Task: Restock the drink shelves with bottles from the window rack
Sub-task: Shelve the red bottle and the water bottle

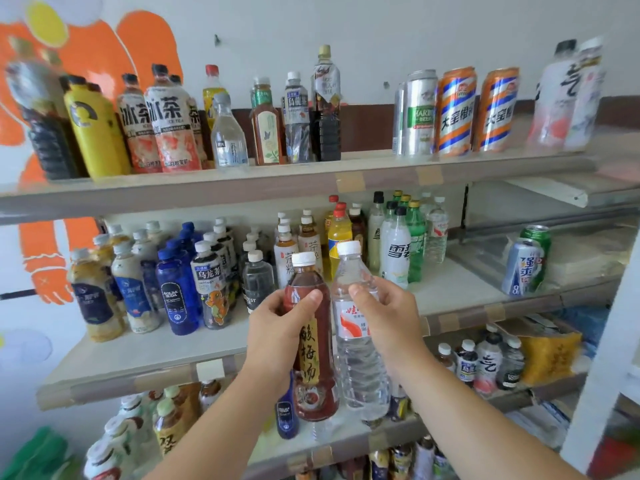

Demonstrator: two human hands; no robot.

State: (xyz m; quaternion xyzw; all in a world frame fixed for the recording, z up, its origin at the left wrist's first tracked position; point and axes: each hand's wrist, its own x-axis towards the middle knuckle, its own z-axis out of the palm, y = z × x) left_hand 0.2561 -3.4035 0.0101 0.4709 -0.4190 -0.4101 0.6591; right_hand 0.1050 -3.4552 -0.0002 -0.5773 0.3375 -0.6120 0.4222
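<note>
My left hand [277,327] grips a dark red plum-drink bottle [313,382] with a white cap and a yellow label strip. My right hand [384,313] grips a clear water bottle [360,368] with a red and white label and a white cap. Both bottles are held upright, side by side, in front of the middle shelf [145,355]. That shelf carries rows of tea, blue soda and green soda bottles, with bare board at its front.
The top shelf [311,174] holds iced-tea bottles at left, cans [457,112] at centre right and two white bottles far right. Two cans [526,265] stand right on the middle shelf. Lower shelves hold more bottles. A white post [602,375] stands at far right.
</note>
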